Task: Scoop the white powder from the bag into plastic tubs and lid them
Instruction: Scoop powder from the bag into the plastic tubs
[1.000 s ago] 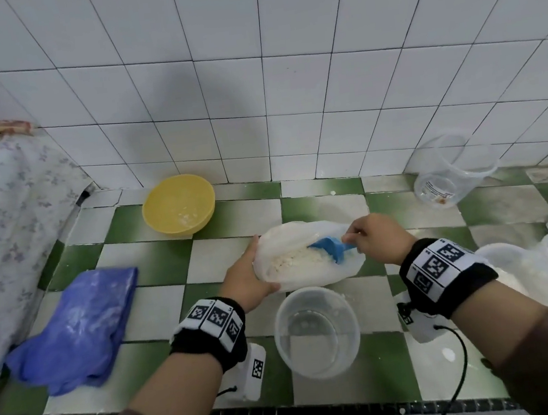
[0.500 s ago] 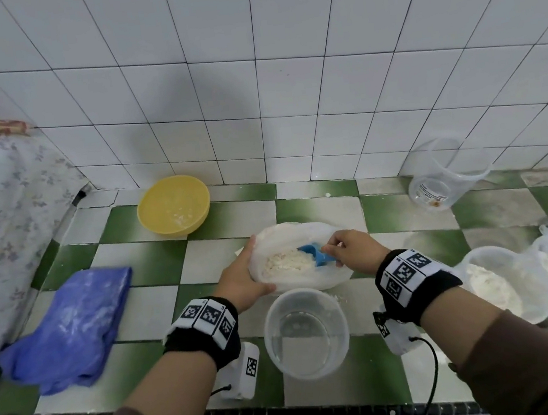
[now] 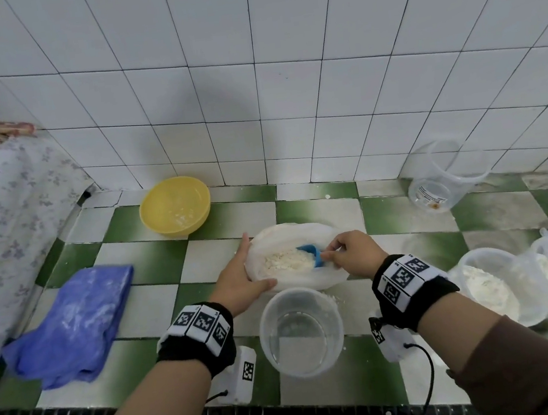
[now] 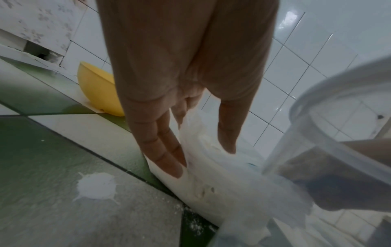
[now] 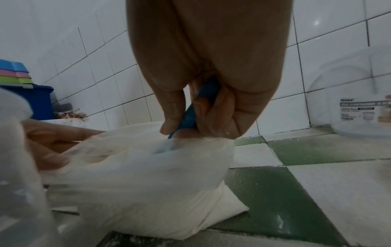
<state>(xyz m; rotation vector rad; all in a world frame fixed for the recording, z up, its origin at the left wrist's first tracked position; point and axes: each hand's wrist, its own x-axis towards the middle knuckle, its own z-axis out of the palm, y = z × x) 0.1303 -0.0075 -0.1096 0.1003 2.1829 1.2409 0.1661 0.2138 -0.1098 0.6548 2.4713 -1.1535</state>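
— While the blue cloth (image 3: 69, 323) and yellow bowl (image 3: 174, 205) sit idle at the left, what is the left hand (image 3: 240, 280) doing?

— It steadies the bag (image 3: 292, 256) at its left side, fingers fairly straight against the plastic and thumb along the near edge, holding the mouth wide.

— And to the right of that?

— The right hand (image 3: 354, 252) has its fingers curled round the handle of the blue scoop (image 3: 311, 254), whose bowl is down in the white powder (image 3: 286, 261) inside the bag.

— So which step is this?

— Loading a scoopful, I judge. The empty tub (image 3: 301, 329) stands just near of the bag, touching it or nearly so.

— What comes next?

— Lifting the scoop level over the bag's near lip and tipping it into that tub without spilling. Filled tubs (image 3: 489, 287) wait at the far right, apparently unlidded.
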